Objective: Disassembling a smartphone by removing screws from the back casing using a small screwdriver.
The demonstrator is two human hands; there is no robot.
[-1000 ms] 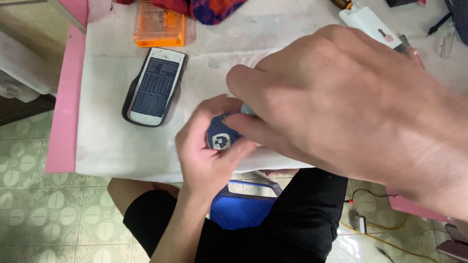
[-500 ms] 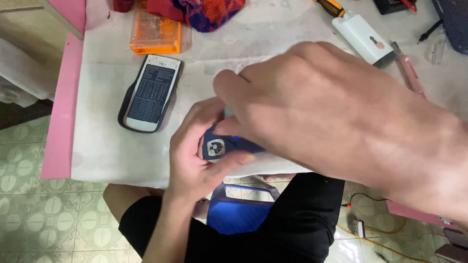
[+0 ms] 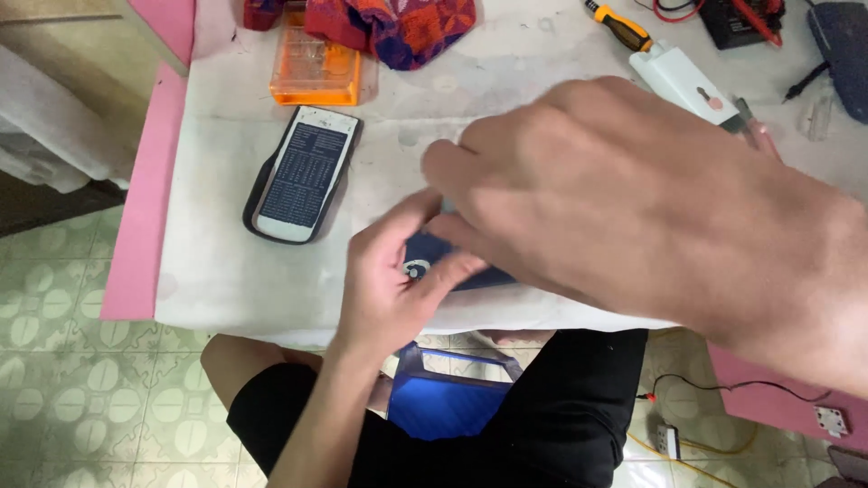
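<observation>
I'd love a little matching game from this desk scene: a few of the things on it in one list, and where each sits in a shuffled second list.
Things:
1. dark blue small device
2. orange clear plastic box
3. calculator in a black cover
4. yellow-handled screwdriver

Places:
A. top edge, right of the patterned cloth
B. held in the left hand, partly under the right hand
C. flat on the white sheet, left of both hands
D. just above the calculator

Pairs: 1-B, 2-D, 3-C, 4-A

One head-worn camera looks steeply down, close over the table (image 3: 226, 271) edge and lap.
</observation>
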